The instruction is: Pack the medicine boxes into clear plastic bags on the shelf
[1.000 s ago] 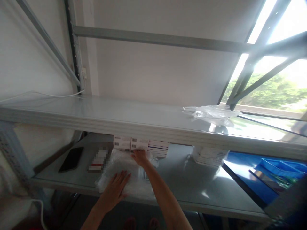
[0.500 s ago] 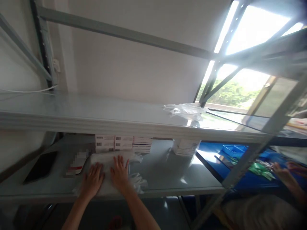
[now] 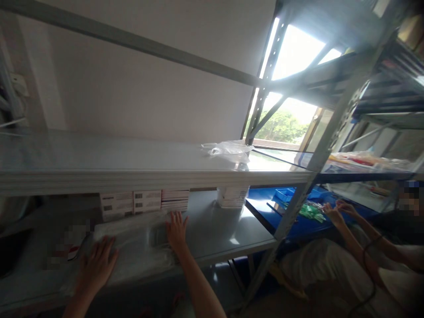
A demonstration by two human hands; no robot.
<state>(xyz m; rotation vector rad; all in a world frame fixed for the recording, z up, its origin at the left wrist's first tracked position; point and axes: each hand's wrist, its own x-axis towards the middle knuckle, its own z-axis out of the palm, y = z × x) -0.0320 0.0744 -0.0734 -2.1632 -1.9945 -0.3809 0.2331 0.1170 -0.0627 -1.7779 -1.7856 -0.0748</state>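
A clear plastic bag [image 3: 139,240] lies flat on the lower grey shelf [image 3: 212,227]. My left hand [image 3: 97,263] rests palm down on its left part, fingers spread. At its right end my right hand [image 3: 177,232] presses down, fingers stretched out. Just behind the bag stand stacked white boxes [image 3: 147,202] with printed labels. A red-and-white item [image 3: 74,247], partly blurred out, lies to the left of my left hand. Whether anything is inside the bag I cannot make out.
Crumpled clear plastic [image 3: 228,150] lies on the upper shelf [image 3: 132,154]. Another white stack [image 3: 232,196] stands farther right. Beyond the rack post [image 3: 298,203], a co-worker's hands [image 3: 334,214] are over green packets [image 3: 311,212] by blue trays [image 3: 286,194]. A dark flat object [image 3: 13,249] lies far left.
My hands have moved apart, the right one to the bag's right end, and the bag looks more spread out. The view has swung right, showing more of the co-worker.
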